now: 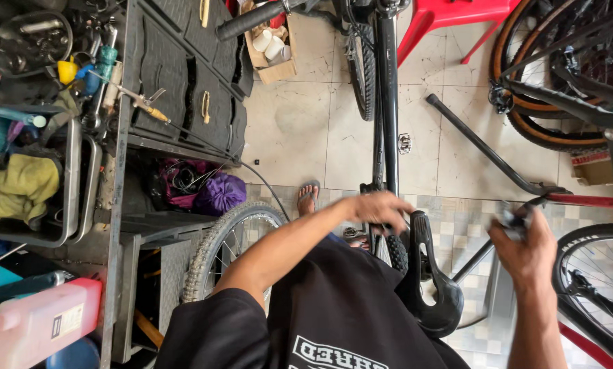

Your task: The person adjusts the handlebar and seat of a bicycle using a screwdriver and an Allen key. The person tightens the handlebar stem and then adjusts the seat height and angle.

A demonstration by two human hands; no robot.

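Left hand (pixel 378 208) closed on black bicycle frame (pixel 388 96) just ahead of saddle (pixel 433 273), right hand (pixel 525 246) clamped round a small blurred item; frame judged stiff, moderately heavy, best gripped at top tube.

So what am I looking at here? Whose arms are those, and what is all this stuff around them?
This is a single picture from a camera worn on a person's head, looking down, so the arms are their own. The left hand rests on a black bicycle frame just ahead of the black saddle. The right hand grips something small and dark; it is too blurred to name. Beside them stand a spoked wheel and more bicycles on a tiled floor. On the left, a workbench holds tools, a yellow rag and a pink jug.
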